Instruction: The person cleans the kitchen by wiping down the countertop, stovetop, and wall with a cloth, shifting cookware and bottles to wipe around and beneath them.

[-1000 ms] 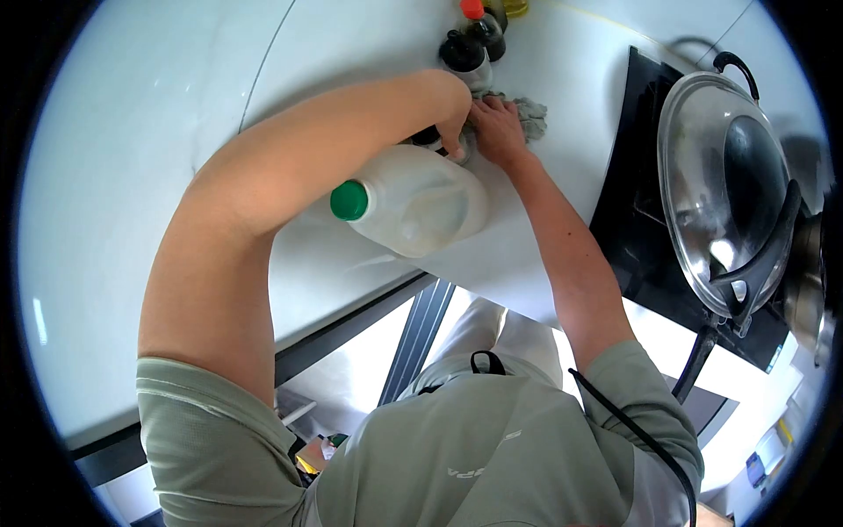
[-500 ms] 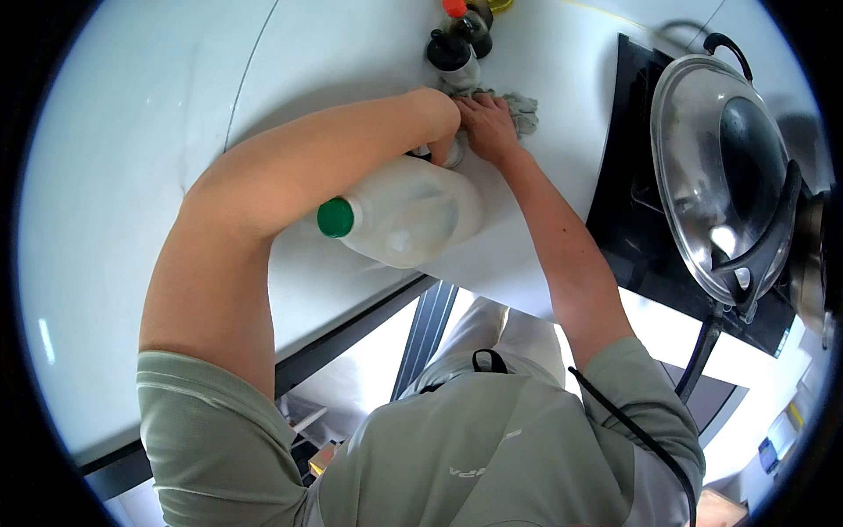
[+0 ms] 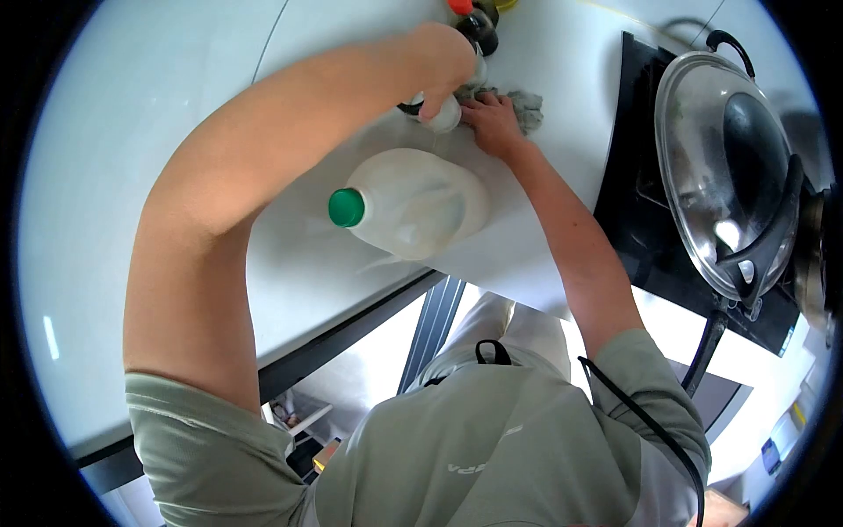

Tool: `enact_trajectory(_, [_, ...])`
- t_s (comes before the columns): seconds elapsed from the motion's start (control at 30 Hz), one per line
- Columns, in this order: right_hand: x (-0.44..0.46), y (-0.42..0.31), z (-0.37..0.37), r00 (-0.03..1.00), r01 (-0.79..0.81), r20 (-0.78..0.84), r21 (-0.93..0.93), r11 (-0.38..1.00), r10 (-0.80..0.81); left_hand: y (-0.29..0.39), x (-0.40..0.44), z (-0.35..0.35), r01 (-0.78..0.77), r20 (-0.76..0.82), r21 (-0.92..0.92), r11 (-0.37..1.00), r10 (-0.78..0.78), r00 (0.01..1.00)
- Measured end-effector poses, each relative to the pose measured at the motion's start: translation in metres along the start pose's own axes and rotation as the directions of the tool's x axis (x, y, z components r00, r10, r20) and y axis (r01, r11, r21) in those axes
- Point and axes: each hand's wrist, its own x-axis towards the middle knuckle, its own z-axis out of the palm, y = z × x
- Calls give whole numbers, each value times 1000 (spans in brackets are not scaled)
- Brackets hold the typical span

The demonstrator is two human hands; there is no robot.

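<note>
My left hand point(image 3: 448, 66) reaches over the counter with its fingers wrapped round a small clear jar point(image 3: 445, 115) with a black part at one side. The jar is tipped on its side, and my fingers cover much of it. Close beside it, my right hand point(image 3: 496, 127) is pressed on a crumpled grey cloth point(image 3: 527, 110), fingers bent over its near edge. Nearer my body lies a large translucent plastic jug point(image 3: 417, 202) with a green cap point(image 3: 346, 207), touched by neither hand.
Dark bottles point(image 3: 479, 31), one with a red cap, stand behind my left hand. At the right, a lidded wok point(image 3: 724, 167) sits on a black hob point(image 3: 623, 167). The counter's front edge point(image 3: 351, 321) runs below the jug.
My left hand has moved away from me with the jar, off the jug and towards the bottles. My right hand has stayed on the cloth almost unmoved.
</note>
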Motion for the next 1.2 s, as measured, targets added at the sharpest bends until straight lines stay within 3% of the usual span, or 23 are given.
enact_trajectory(0.07, [-5, -2, -1, 999, 37, 12, 20, 999, -37, -1, 1, -5, 129, 40, 9, 992, -130, 991])
enact_trajectory(0.33, [-24, -9, -4, 967, 181, 141, 202, 963, -211, 3, 21, 7, 145, 36, -26, 989, -144, 989])
enact_trajectory(0.43, [-35, -11, -11, 978, 160, 102, 198, 967, -183, 4, 27, 14, 135, 47, -30, 990, -134, 990])
enact_trajectory(0.63, [-68, 5, -37, 989, -48, 141, 113, 992, 32, 6, 45, 35, 140, 24, -71, 988, -139, 990])
enact_trajectory(0.7, [-80, 11, -40, 988, -151, -17, 117, 982, 154, 7, 47, 39, 118, -11, -85, 989, -119, 993])
enact_trajectory(0.73, [-84, 14, -40, 988, -153, -16, 114, 982, 156, 9, 48, 40, 131, 5, -90, 987, -131, 991])
enact_trajectory(0.8, [-92, 16, -39, 936, -259, -181, 223, 940, 301, 11, 50, 41, 138, 22, -97, 986, -136, 990])
enact_trajectory(0.87, [-93, 17, -39, 932, -263, -188, 234, 936, 309, 8, 46, 41, 114, -43, -105, 988, -119, 992])
enact_trajectory(1.2, [-92, 14, -36, 909, -267, -247, 273, 924, 336, -16, 32, 29, 81, 5, -292, 953, -83, 997])
